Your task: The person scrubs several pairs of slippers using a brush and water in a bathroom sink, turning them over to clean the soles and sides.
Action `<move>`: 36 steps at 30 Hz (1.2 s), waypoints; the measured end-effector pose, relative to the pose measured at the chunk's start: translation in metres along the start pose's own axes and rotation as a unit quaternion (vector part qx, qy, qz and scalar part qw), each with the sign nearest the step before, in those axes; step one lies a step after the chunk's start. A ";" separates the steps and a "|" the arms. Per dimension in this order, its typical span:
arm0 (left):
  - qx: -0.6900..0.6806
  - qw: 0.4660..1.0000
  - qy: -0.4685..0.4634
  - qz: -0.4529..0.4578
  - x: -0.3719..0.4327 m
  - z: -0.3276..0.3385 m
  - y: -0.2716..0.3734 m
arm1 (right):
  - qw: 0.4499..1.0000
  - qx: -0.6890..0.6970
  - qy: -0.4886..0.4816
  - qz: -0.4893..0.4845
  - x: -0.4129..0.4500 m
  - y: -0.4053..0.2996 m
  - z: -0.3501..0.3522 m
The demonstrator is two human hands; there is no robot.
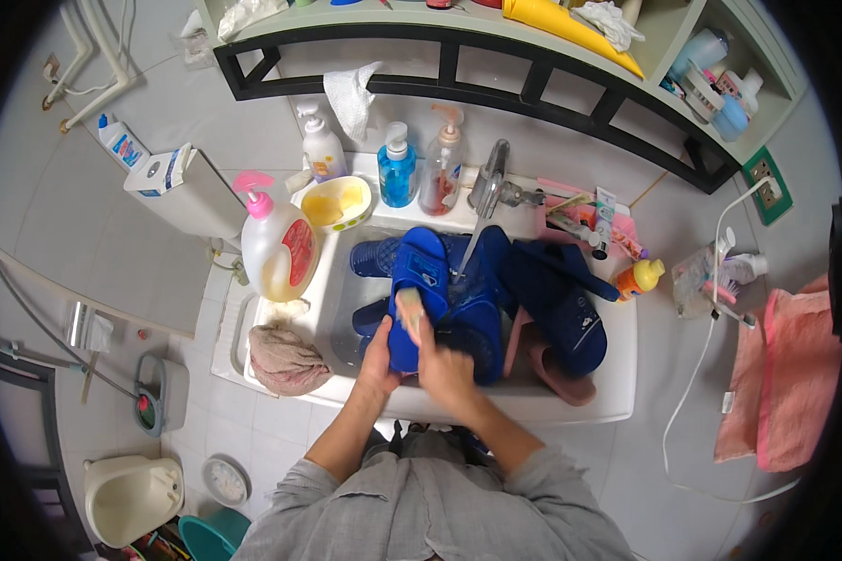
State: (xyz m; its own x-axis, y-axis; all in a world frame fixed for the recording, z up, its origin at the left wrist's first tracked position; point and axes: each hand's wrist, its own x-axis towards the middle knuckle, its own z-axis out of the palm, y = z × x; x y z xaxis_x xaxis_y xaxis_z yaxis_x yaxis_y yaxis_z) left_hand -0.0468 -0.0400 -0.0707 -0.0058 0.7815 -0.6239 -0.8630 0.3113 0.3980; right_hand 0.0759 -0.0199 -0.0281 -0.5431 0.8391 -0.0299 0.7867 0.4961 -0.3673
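Observation:
My left hand [377, 363] grips the near end of a blue slide slipper [421, 256], which lies over the sink with its strap uppermost. In my right hand [443, 365] is a small scrub brush [411, 312], its head against the slipper beside the strap; hand and brush are slightly blurred. Water runs in a thin stream from the metal faucet [491, 179] onto more blue slippers [476, 312] in the water. At the right, dark blue slippers [581, 336] lean on the sink edge, and a pink slipper [561, 372] lies partly beneath them.
Around the white sink [603, 400] stand a large pump bottle [279, 252], a soap dish [337, 203], a blue pump bottle [396, 168] and a pink basket [621, 228]. A wet cloth [288, 361] drapes the left rim. A black metal frame [407, 84] supports the shelf above.

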 end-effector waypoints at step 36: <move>0.781 0.412 -0.008 0.469 -0.031 0.055 0.035 | 0.899 0.236 0.358 0.092 0.137 0.145 -0.120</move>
State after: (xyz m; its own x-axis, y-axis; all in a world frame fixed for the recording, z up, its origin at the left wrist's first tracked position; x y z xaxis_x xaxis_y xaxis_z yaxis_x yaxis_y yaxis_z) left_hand -0.0491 -0.0234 -0.0006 0.0479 0.9535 0.2974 0.8936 -0.1740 0.4139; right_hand 0.1506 0.1941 0.0260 0.0437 0.9098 0.4127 0.5405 0.3259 -0.7757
